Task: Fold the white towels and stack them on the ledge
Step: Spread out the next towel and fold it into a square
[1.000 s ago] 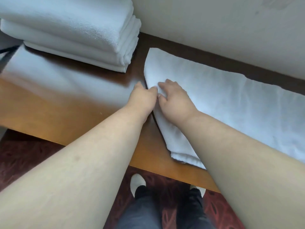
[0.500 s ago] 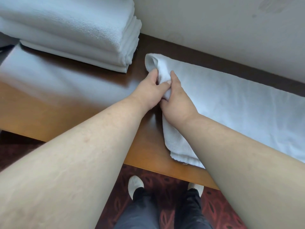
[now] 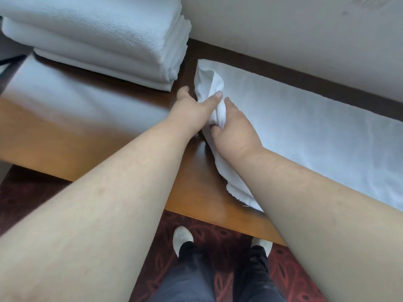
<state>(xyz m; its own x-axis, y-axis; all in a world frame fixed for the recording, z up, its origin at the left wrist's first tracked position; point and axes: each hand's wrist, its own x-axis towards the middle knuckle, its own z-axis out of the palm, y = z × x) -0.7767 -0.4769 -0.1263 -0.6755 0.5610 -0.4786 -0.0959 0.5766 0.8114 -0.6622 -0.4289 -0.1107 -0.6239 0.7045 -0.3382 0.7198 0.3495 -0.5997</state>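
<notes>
A long white towel (image 3: 305, 127) lies folded lengthwise on the wooden ledge (image 3: 87, 138), running from the centre to the right edge. Its left end is lifted and bunched. My left hand (image 3: 192, 110) pinches that raised end with thumb on top. My right hand (image 3: 233, 129) grips the same end just beside it, fingers curled round the cloth. A stack of folded white towels (image 3: 104, 40) sits at the back left of the ledge.
A pale wall (image 3: 283, 29) runs close behind the ledge. Below the ledge's front edge is dark red patterned carpet (image 3: 207, 227), where my feet in white slippers stand. A dark cable (image 3: 8, 61) shows at the far left.
Both hands went from resting flat on the towel's left edge to gripping it. The left end is now lifted off the ledge and curled over.
</notes>
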